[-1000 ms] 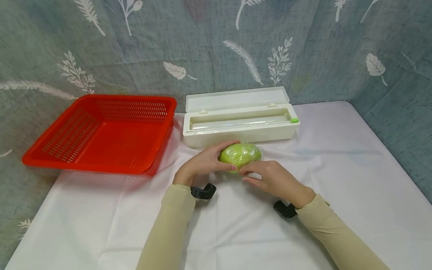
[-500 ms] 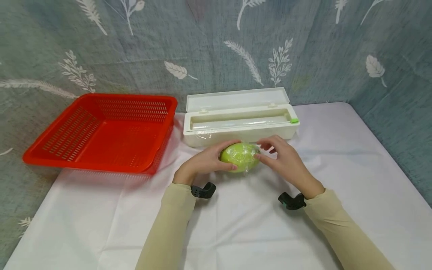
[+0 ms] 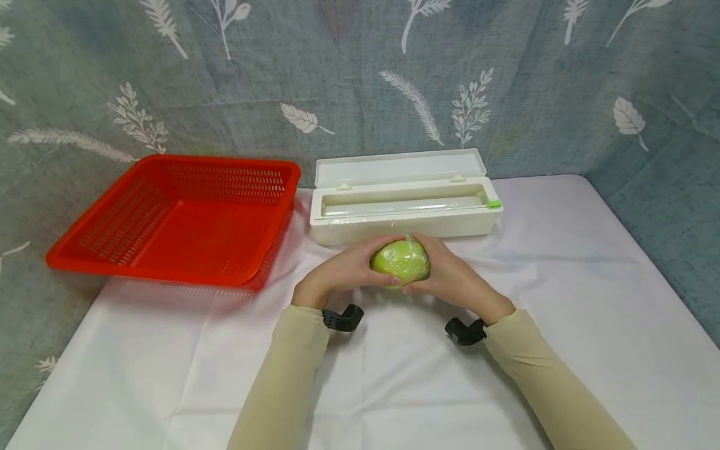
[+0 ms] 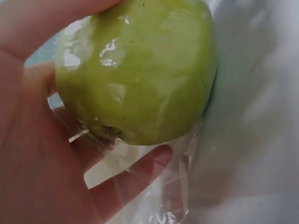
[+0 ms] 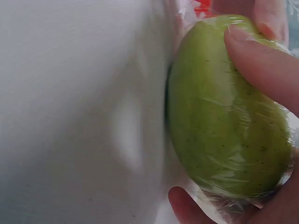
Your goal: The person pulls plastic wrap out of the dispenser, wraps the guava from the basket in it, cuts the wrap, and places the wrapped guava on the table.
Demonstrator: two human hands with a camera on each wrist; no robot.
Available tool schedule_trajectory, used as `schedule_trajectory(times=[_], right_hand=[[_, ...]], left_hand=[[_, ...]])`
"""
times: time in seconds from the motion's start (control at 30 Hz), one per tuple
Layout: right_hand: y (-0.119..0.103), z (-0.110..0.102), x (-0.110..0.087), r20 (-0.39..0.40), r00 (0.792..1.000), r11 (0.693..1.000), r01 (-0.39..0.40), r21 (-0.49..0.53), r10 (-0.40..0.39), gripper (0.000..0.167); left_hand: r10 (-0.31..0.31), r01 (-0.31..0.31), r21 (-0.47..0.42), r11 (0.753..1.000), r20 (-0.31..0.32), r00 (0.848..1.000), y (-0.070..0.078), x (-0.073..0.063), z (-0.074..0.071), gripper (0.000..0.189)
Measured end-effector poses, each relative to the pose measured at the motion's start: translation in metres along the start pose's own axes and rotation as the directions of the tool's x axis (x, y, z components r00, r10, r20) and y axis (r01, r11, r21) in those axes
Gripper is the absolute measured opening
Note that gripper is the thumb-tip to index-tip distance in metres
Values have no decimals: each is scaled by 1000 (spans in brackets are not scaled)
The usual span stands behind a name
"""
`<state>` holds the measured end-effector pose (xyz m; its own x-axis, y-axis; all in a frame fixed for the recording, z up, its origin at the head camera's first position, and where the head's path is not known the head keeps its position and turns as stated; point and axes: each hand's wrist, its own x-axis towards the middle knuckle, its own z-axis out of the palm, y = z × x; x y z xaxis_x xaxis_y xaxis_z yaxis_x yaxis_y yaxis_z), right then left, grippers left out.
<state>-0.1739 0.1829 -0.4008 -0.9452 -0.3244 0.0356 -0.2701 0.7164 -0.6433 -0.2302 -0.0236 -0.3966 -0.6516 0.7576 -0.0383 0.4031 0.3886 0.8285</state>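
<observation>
Between both hands is a green mango [image 3: 402, 260], wrapped in clear cling film. My left hand [image 3: 353, 267] curls round its left end, thumb along the near side and fingers reaching over the far side. From the other end my right hand [image 3: 454, 281] grips it the same way, the two thumbs close together in front. In the left wrist view, loose folds of cling film [image 4: 175, 186] bunch past the mango's end. Tight wrinkled film covers its speckled skin in the right wrist view, where a thumb [image 5: 257, 58] presses on it.
Just behind the hands lies a long white cling film dispenser [image 3: 405, 225], lid [image 3: 399, 169] raised, film roll inside, green slider at its right end. A red plastic basket [image 3: 259, 262] stands to the left. White cloth [image 3: 562, 300] covers the table; a patterned curtain hangs behind.
My right hand goes from the mango's near side round to its right end, now gripping it. The mango has turned, its end now facing nearer the head camera. My left hand keeps its hold.
</observation>
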Motion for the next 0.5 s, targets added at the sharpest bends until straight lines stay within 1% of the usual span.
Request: schedule_trajectory(times=[0.07,0.13,0.23,0.27,0.37,0.4,0.43,0.5], right_hand=[[1,1,0,-6,1000,1000,15,4,-15,96],[1,2,0,-15,1000,1000,14,11,-14,95],[2,3,0,-24,1000,1000,10,23,-9,92],[2,4,0,-24,1000,1000,7,25,-7,91],[3,5,0,-18,1000,1000,-3,29,3,90],[3,5,1,-15,1000,999,-2,32,3,90],[4,5,1,-12,1000,1000,-3,31,4,90],[4,5,1,-9,1000,999,-5,37,5,91]], left_hand=[[13,-12,77,997,-11,1000,3,0,-1,74],[6,-1,154,988,-29,1000,7,0,-2,75],[-6,23,286,958,-62,998,11,0,-2,76],[-8,29,315,949,-69,998,12,0,-3,75],[7,34,384,923,-103,995,14,-1,-5,73],[5,44,391,919,-123,992,15,-2,-7,71],[1,61,394,917,-155,988,15,-3,-9,68],[-15,110,383,917,-241,970,17,-6,-15,60]])
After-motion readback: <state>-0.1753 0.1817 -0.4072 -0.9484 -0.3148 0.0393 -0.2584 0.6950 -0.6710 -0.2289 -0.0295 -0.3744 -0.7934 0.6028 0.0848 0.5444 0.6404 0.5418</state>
